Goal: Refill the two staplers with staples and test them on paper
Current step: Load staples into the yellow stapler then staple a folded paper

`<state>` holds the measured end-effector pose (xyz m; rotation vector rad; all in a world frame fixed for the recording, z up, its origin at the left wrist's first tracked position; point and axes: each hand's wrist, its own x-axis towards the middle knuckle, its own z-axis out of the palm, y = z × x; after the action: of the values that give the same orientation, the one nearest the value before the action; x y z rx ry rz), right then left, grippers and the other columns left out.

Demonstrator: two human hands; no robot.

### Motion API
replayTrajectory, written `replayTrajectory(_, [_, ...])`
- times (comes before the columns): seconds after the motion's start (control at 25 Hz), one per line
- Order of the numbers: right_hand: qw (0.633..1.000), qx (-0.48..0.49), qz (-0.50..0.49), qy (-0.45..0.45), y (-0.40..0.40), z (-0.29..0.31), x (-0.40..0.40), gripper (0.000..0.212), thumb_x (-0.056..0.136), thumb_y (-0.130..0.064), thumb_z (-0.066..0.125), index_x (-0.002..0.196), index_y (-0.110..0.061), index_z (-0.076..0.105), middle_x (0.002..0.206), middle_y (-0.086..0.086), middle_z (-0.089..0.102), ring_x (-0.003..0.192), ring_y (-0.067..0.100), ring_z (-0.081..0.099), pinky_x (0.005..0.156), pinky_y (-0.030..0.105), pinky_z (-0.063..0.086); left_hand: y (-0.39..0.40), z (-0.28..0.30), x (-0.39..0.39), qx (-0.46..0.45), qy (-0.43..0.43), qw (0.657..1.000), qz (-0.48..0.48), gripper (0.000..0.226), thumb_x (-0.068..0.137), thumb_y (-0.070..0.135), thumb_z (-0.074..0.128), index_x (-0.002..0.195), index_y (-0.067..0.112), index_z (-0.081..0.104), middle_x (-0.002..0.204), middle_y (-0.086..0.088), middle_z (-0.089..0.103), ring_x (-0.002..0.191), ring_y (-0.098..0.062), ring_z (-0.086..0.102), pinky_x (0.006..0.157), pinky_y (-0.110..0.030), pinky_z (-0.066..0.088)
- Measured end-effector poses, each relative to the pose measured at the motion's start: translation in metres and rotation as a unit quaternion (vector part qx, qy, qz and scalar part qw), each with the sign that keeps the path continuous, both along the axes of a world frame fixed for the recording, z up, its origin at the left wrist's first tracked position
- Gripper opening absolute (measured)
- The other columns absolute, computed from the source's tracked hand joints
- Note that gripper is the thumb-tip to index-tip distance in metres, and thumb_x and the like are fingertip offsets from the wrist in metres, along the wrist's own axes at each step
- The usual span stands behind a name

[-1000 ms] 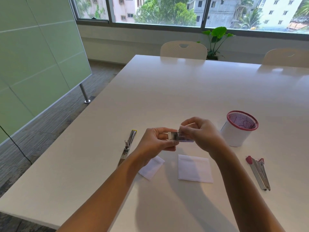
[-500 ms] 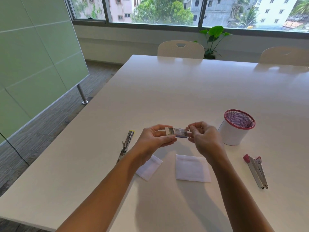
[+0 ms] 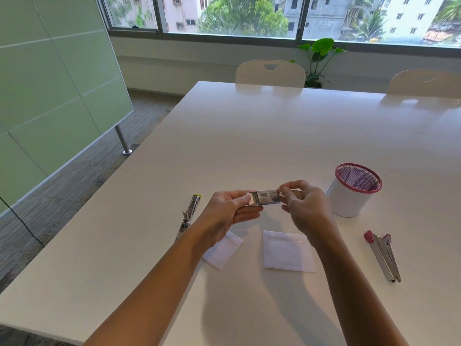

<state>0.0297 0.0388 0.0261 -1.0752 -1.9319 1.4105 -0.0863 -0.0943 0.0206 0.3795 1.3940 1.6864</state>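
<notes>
Stretching away from the viewer, a long white table (image 3: pixel 249 136) fills the scene, with two pale chairs (image 3: pixel 270 72) and a leafy plant (image 3: pixel 318 49) at its far edge under a window. Right of centre stands a white pen cup (image 3: pixel 351 193) with a red mesh rim. Two white paper squares (image 3: pixel 288 250) lie near the viewer. An opened stapler (image 3: pixel 188 216) lies to the left, a red-tipped stapler (image 3: pixel 383 255) to the right (both untouched). Above the paper, the left hand (image 3: pixel 225 216) pinches one end of a small staple box (image 3: pixel 265 198), fingers curled beneath; the right hand (image 3: pixel 305 208) pinches the other end. The step looks like opening the box. Next, a staple strip must be drawn out and laid in a stapler's channel.
</notes>
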Motion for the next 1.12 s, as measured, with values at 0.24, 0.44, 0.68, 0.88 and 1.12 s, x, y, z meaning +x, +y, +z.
replayTrajectory(0.24, [1.000, -0.022, 0.004, 0.009, -0.002, -0.001, 0.000, 0.014, 0.096, -0.025, 0.061, 0.084, -0.026, 0.067, 0.085, 0.001, 0.076, 0.093, 0.036, 0.070, 0.086, 0.056, 0.056, 0.000, -0.001, -0.001, 0.001, 0.003, 1.000, -0.004, 0.025, 0.098, 0.004, 0.056, 0.119, -0.007, 0.064, 0.110, -0.023, 0.072, 0.097, -0.030, 0.074, 0.077, -0.032, 0.062])
replayTrajectory(0.44, [0.999, -0.036, 0.014, 0.015, -0.004, 0.000, 0.000, 0.013, 0.095, -0.025, 0.063, 0.084, -0.025, 0.068, 0.081, 0.000, 0.076, 0.095, 0.032, 0.071, 0.089, 0.055, 0.055, -0.001, -0.002, -0.001, 0.007, -0.008, 1.000, 0.013, 0.027, 0.093, 0.004, 0.064, 0.118, -0.006, 0.066, 0.107, -0.023, 0.073, 0.092, -0.029, 0.074, 0.075, -0.029, 0.062])
replayTrajectory(0.68, [0.996, -0.073, 0.029, 0.042, -0.004, 0.006, 0.001, 0.010, 0.096, -0.021, 0.063, 0.089, -0.021, 0.069, 0.091, 0.011, 0.075, 0.098, 0.034, 0.071, 0.090, 0.054, 0.056, -0.001, -0.002, 0.000, 0.024, -0.039, 0.998, 0.039, 0.017, 0.086, 0.002, 0.070, 0.103, 0.000, 0.072, 0.099, -0.020, 0.076, 0.083, -0.026, 0.075, 0.075, -0.029, 0.062])
replayTrajectory(0.88, [0.983, -0.160, 0.049, 0.071, -0.003, 0.010, 0.001, 0.009, 0.098, -0.015, 0.059, 0.096, -0.011, 0.067, 0.103, 0.012, 0.072, 0.100, 0.022, 0.070, 0.087, 0.037, 0.058, 0.000, 0.001, 0.000, 0.038, -0.056, 0.997, 0.037, 0.013, 0.084, 0.001, 0.071, 0.096, 0.001, 0.072, 0.091, -0.016, 0.077, 0.078, -0.024, 0.076, 0.073, -0.028, 0.062])
replayTrajectory(1.12, [0.959, -0.253, 0.099, 0.079, 0.005, 0.007, -0.006, 0.009, 0.095, -0.008, 0.060, 0.090, -0.004, 0.065, 0.094, 0.018, 0.069, 0.091, 0.023, 0.068, 0.081, 0.026, 0.056, 0.003, 0.001, -0.001, 0.030, -0.055, 0.995, 0.075, 0.012, 0.083, 0.001, 0.072, 0.095, 0.001, 0.073, 0.091, -0.019, 0.076, 0.075, -0.022, 0.075, 0.069, -0.023, 0.061])
